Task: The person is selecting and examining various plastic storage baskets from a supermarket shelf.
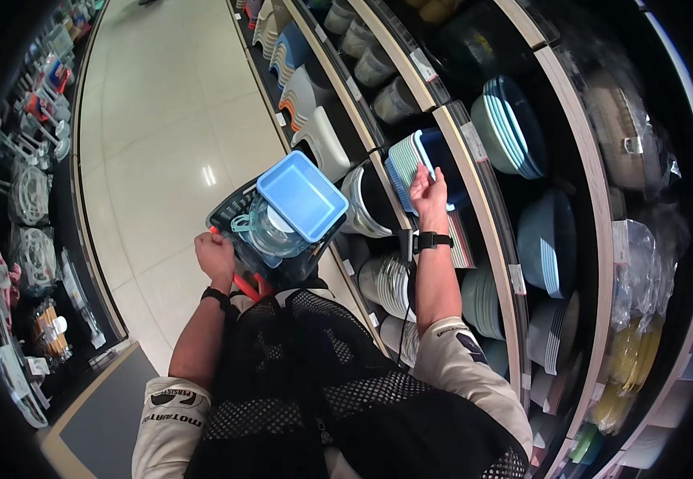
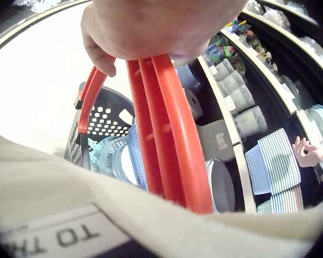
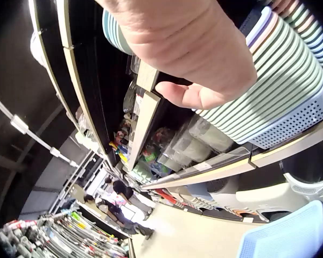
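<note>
My left hand (image 1: pixel 215 257) grips the red handle (image 2: pixel 156 129) of a black shopping basket (image 2: pixel 105 110). Lying tilted across the top of its load is a light blue rectangular plastic basket (image 1: pixel 302 195) with perforated sides. Clear bluish round plasticware (image 1: pixel 270 231) sits beneath and beside it. My right hand (image 1: pixel 428 191) is raised at the shelf, its fingers loosely extended and holding nothing. It overlaps a nested stack of perforated pastel baskets (image 3: pixel 274 80), mostly pale green with a blue one at the outer end.
Shelving with pale wooden edges (image 1: pixel 482 168) runs along my right. It bears nested basins (image 1: pixel 510 128), a white stool (image 1: pixel 322 144) and wrapped goods. Hanging utensils (image 1: pixel 35 191) line the left side of the tiled aisle (image 1: pixel 162 120). People (image 3: pixel 118 207) stand farther off in the right wrist view.
</note>
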`<state>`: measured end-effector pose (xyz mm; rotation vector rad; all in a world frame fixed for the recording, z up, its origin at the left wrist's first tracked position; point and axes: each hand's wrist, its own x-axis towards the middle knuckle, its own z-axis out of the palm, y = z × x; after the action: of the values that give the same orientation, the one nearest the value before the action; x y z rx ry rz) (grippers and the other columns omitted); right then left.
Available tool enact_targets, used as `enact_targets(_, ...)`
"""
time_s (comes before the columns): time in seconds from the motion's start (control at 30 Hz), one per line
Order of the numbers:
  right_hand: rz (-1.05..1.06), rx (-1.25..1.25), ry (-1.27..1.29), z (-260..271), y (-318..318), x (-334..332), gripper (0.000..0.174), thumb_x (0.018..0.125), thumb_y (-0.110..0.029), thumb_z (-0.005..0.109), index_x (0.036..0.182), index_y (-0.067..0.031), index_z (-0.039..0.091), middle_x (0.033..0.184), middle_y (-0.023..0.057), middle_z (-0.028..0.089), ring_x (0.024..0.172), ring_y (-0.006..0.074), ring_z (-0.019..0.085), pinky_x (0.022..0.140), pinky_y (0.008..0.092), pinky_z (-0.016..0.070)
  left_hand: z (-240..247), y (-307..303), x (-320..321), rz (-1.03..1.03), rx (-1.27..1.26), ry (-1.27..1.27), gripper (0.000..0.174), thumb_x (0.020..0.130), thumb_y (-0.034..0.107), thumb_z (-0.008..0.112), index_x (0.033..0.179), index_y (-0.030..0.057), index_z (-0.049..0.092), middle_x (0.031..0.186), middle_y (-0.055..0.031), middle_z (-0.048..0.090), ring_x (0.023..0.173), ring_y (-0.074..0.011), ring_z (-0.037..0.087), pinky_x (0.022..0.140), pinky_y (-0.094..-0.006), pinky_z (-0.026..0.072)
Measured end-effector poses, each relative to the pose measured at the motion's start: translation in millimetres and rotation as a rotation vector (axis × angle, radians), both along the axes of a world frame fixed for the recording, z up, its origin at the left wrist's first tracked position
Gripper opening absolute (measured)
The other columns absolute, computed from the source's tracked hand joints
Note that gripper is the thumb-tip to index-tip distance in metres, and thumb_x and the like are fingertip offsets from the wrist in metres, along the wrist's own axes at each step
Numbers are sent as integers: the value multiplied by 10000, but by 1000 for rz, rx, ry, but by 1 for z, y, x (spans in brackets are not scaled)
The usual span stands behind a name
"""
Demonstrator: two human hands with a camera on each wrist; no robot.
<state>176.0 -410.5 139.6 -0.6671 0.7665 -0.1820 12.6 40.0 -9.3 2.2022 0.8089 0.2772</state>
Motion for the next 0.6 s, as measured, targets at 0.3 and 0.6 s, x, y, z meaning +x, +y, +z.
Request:
enact_targets(0.3, 338, 25, 63, -88, 18, -45, 208, 1004, -214, 552, 1046, -19, 615, 918, 118, 739, 687, 201, 700, 591, 259, 582, -13, 3, -1, -24, -12, -40, 106, 753, 96, 674, 777, 40, 587, 983, -119, 592, 910, -320, 607, 805, -418, 499)
enact_targets(0.6, 477, -86, 428, -184, 42, -82, 185, 1003, -258, 551, 1048, -89, 614, 953, 39, 725, 744, 157, 672, 679, 305, 570, 6, -2, 2, 24, -11, 35, 107, 750, 97, 694, 797, 32, 624, 1010, -123, 605, 915, -307, 627, 819, -399, 506)
